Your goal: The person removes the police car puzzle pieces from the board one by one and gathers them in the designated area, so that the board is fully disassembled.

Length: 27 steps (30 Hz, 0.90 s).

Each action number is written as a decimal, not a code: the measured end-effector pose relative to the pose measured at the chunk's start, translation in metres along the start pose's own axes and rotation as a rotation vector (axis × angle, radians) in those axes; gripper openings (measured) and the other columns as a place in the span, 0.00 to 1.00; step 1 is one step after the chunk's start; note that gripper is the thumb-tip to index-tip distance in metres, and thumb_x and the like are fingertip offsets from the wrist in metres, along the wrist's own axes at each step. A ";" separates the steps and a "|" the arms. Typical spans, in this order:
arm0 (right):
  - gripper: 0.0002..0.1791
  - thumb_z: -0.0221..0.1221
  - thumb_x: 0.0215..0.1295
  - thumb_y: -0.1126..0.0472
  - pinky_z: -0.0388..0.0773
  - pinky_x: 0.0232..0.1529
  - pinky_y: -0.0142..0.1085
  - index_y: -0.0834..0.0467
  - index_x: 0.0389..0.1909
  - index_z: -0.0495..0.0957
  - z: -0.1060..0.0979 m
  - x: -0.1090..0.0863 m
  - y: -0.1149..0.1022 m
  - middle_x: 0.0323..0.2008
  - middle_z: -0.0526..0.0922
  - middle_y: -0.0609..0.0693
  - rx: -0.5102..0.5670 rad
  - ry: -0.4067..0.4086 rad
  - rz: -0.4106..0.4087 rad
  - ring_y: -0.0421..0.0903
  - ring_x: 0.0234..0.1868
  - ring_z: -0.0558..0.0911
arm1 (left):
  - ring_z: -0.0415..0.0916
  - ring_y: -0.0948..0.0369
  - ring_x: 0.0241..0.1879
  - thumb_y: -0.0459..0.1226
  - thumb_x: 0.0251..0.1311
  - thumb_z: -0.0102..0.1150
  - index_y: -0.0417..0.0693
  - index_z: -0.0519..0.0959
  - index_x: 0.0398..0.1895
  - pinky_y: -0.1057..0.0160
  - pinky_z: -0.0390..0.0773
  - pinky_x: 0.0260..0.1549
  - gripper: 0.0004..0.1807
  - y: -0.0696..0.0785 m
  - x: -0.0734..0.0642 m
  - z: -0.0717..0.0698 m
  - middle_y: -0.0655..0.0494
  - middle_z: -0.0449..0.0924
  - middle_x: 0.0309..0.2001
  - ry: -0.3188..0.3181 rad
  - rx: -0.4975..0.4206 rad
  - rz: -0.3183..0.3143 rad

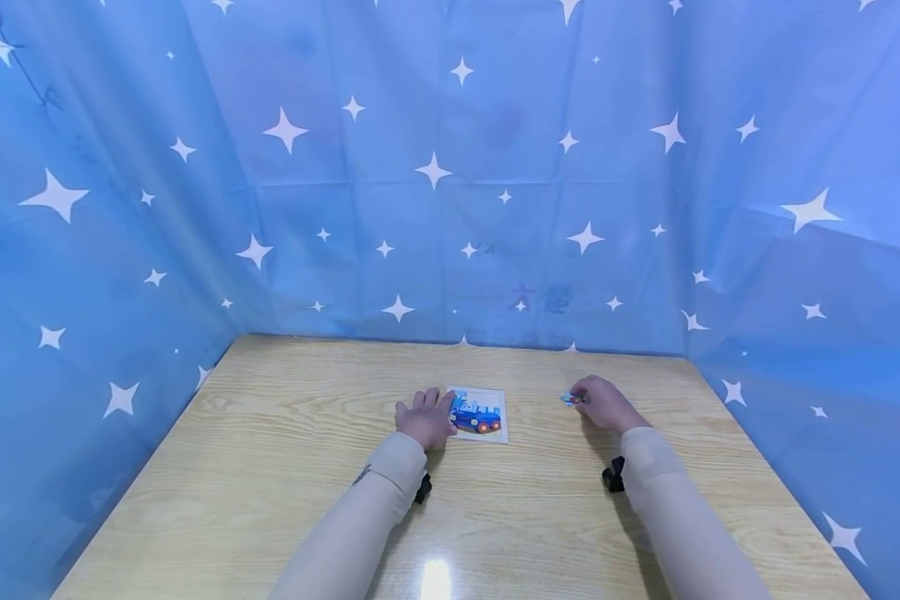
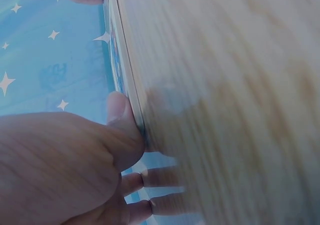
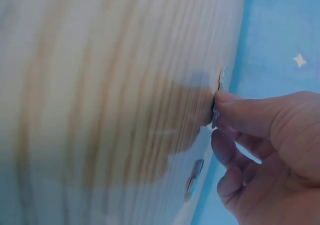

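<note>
A framed jigsaw puzzle (image 1: 480, 414) with a blue cartoon train picture lies flat on the table. My left hand (image 1: 425, 421) rests at its left side with the fingers spread. In the left wrist view the thumb (image 2: 120, 115) presses against the edge of the puzzle frame (image 2: 125, 50), while the other fingers reach beyond it. To the right of the frame, my right hand (image 1: 603, 403) pinches a small puzzle piece (image 3: 218, 97) between thumb and fingers, low over the tabletop. Another thin puzzle piece (image 3: 194, 180) lies on the table close to those fingers.
The light wooden table (image 1: 307, 500) reaches back to a blue curtain (image 1: 495, 208) with white stars, which also hangs along both sides. Black wrist devices (image 1: 613, 475) sit under the forearms.
</note>
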State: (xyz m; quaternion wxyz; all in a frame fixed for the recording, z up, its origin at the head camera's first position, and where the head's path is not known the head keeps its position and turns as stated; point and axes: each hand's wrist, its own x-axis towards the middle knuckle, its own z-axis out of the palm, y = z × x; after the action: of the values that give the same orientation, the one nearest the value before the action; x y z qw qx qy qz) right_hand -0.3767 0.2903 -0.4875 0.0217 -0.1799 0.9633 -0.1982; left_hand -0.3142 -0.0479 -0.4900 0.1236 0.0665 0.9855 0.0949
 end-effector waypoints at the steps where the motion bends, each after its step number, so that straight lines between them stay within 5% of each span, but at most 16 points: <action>1: 0.12 0.62 0.66 0.73 0.76 0.54 0.58 0.73 0.49 0.81 -0.001 -0.001 0.001 0.46 0.81 0.66 -0.002 0.002 0.001 0.65 0.51 0.80 | 0.50 0.51 0.76 0.52 0.74 0.51 0.65 0.52 0.82 0.39 0.58 0.62 0.37 0.000 0.000 0.000 0.54 0.51 0.80 0.002 -0.002 0.001; 15: 0.11 0.62 0.65 0.73 0.76 0.52 0.59 0.72 0.47 0.82 -0.010 -0.009 0.010 0.46 0.81 0.67 -0.016 0.022 -0.021 0.66 0.50 0.80 | 0.49 0.52 0.76 0.52 0.74 0.50 0.65 0.52 0.82 0.40 0.60 0.60 0.37 0.003 -0.001 -0.002 0.55 0.49 0.80 0.001 0.016 0.014; 27: 0.18 0.54 0.76 0.66 0.77 0.53 0.57 0.71 0.61 0.76 -0.014 -0.002 -0.013 0.61 0.73 0.70 0.145 0.023 0.043 0.67 0.54 0.79 | 0.49 0.52 0.76 0.53 0.74 0.51 0.65 0.52 0.82 0.39 0.59 0.63 0.37 0.001 0.001 0.000 0.56 0.50 0.80 0.000 0.023 -0.010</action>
State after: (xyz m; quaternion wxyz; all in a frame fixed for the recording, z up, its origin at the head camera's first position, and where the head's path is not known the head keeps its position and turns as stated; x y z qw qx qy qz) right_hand -0.3723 0.2855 -0.4696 0.0281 -0.1550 0.9502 -0.2690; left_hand -0.3152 -0.0468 -0.4900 0.1234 0.0631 0.9869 0.0828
